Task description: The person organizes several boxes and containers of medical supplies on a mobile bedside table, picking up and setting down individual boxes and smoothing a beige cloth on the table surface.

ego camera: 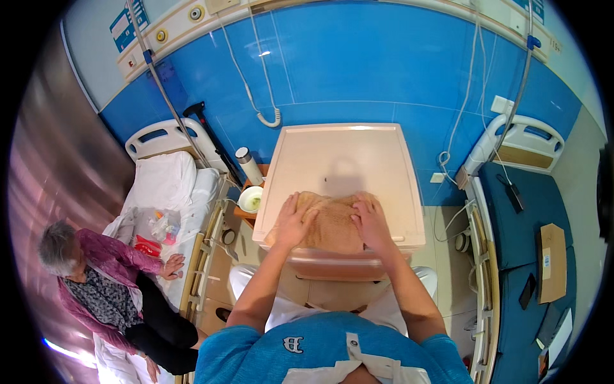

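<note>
A brown cloth towel [333, 228] lies rumpled at the near side of a cream-coloured cabinet top [307, 153]. Across the towel's left part rests my left hand [291, 223], palm down, with the thumb away from the fingers. My right hand [374, 224] is on the right part, its fingers bent onto the cloth; whether they pinch the fabric cannot be made out. The towel's near edge reaches the front edge of the top, above a drawer front [336, 269]. A small dark speck [326, 179] sits beyond the towel.
A white bowl [250, 199] and a thermos flask [248, 165] stand left of the cabinet. Another person [115, 283] sits on the left bed [165, 175]. At right, a blue-green bed [515, 230] bears a cardboard piece [551, 264] and a phone [526, 291]. Cords [467, 96] hang along the wall.
</note>
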Available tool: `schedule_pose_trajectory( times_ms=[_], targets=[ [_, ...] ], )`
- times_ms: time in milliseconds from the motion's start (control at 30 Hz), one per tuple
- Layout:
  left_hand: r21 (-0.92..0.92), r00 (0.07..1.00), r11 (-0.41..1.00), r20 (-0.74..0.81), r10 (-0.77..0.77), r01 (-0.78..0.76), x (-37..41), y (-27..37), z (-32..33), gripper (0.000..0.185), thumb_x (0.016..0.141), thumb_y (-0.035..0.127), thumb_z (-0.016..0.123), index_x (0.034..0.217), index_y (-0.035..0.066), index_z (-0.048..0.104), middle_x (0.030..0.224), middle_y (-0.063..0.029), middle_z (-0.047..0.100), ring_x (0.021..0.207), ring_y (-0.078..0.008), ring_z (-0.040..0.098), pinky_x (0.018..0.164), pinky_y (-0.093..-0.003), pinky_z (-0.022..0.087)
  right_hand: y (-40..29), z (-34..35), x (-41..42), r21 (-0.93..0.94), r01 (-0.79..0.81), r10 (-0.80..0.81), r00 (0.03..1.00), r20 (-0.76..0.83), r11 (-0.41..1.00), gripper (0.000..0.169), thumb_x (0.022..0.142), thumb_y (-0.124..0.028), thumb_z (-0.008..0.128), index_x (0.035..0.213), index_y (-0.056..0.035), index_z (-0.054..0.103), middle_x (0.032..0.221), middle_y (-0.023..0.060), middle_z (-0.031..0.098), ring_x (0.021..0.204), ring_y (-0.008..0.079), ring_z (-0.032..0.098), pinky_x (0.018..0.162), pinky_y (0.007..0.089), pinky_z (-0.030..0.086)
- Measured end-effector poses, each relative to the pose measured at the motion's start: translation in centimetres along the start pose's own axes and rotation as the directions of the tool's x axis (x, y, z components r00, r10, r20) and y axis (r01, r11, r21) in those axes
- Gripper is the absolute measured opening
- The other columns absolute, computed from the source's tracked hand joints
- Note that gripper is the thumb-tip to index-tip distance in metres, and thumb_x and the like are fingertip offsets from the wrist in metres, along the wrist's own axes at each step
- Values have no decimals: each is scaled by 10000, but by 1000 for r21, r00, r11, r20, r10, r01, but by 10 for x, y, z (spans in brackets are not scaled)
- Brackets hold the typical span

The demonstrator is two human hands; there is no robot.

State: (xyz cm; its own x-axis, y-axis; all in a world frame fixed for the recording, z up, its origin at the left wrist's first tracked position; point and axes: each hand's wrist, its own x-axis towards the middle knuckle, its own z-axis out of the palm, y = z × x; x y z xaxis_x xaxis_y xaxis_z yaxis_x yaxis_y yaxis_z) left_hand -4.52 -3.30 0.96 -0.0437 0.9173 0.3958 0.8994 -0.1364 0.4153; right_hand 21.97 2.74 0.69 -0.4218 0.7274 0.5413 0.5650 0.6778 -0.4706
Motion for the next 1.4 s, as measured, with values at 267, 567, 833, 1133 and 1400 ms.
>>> schedule_pose_trajectory(
  times_ms=[267, 567, 833, 1133, 1400],
  targets=[
    [-255, 996, 963, 6, -89, 87, -1, -25, 4, 441, 1037, 394, 578, 1371, 121, 669, 1532, -253, 484, 1424, -398, 449, 1203, -434, 337, -6, 5, -18, 146, -17, 49, 976, -214, 989, 312, 865, -47, 735, 1133, -23, 577, 1281, 172, 579, 1199, 401, 539, 1058, 463, 460],
    [-103, 981, 990, -158, -109, 94, 8, -22, 12, 596, 885, 188, 729, 1447, 68, 573, 1439, -236, 560, 1286, -421, 518, 1109, -448, 436, 4, -2, -13, 385, -129, 257, 917, -304, 914, 483, 873, -195, 790, 1270, -27, 573, 1363, 191, 550, 1243, 397, 538, 1084, 431, 451],
    [-122, 977, 974, -65, -201, 192, 5, -9, 5, 521, 885, 269, 718, 1369, 99, 631, 1214, -159, 647, 1191, -363, 564, 1041, -446, 482, 2, 0, -15, 177, -261, 296, 929, -223, 949, 754, 844, -367, 820, 1448, -47, 503, 1382, 229, 575, 1260, 414, 532, 1089, 467, 438],
    [-521, 984, 844, -36, -174, 130, 0, -29, -5, 416, 821, 88, 776, 1224, 58, 674, 1140, -113, 691, 1058, -318, 666, 958, -369, 525, 5, -5, -19, 529, -217, 308, 947, -89, 820, 562, 805, -162, 861, 1301, -47, 622, 1225, 132, 637, 1158, 297, 607, 1013, 372, 489],
    [-847, 978, 525, -32, -208, 84, 6, -6, -78, 375, 865, -35, 732, 1225, 31, 649, 1165, -19, 641, 1076, -131, 613, 939, -272, 506, 7, -34, -9, 956, -261, 394, 899, 191, 134, 531, 796, 112, 796, 1281, -42, 644, 1263, 60, 636, 1152, 161, 626, 976, 293, 531]
  ],
)
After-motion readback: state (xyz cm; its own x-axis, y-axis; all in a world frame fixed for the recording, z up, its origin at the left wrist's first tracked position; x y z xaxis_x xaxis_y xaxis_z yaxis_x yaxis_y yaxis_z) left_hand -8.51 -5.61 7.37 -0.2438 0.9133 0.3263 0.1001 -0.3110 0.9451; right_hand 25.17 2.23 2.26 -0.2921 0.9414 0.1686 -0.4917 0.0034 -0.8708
